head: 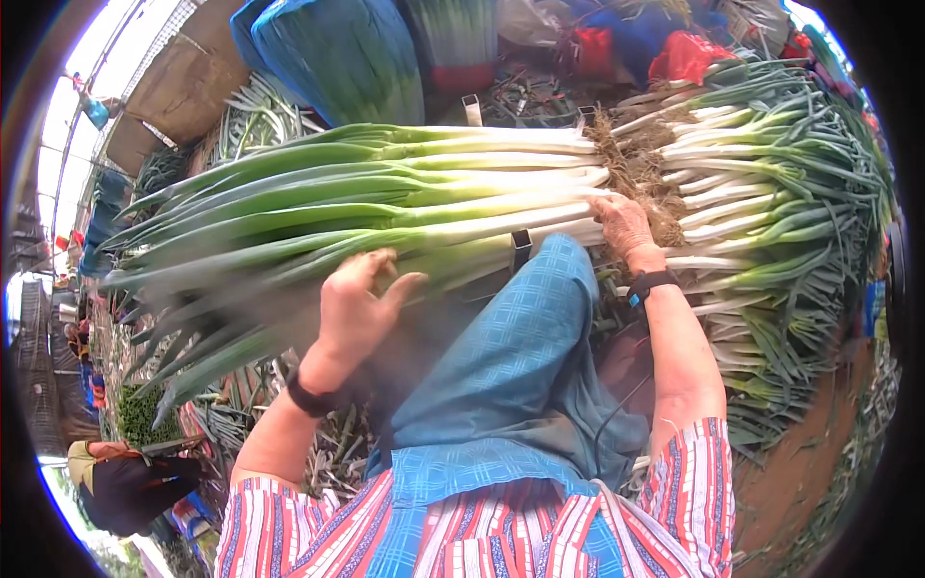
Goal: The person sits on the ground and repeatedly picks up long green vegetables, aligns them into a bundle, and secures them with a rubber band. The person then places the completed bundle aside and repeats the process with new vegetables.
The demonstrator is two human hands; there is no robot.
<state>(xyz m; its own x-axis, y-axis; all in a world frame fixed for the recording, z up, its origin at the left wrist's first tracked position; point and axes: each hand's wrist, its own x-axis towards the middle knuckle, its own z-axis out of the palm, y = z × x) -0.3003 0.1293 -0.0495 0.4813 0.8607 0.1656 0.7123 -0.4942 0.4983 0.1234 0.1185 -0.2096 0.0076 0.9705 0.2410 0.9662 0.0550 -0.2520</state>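
Several large green onions lie side by side before me, green leaves to the left, white stalks and bare ends to the right. My right hand rests at the white ends of the lower stalks, its fingers curled against one; whether it grips is not clear. My left hand is at the lower edge of the leaves, fingers bent and thumb apart, with nothing seen held in it. To the right lies a big heap of green onions, their brown roots turned towards the stalks.
A square metal tube stands by my apron-covered knee. Blue-wrapped bundles and red plastic bags are at the back. Leaf scraps litter the ground. Another person bends at the far lower left.
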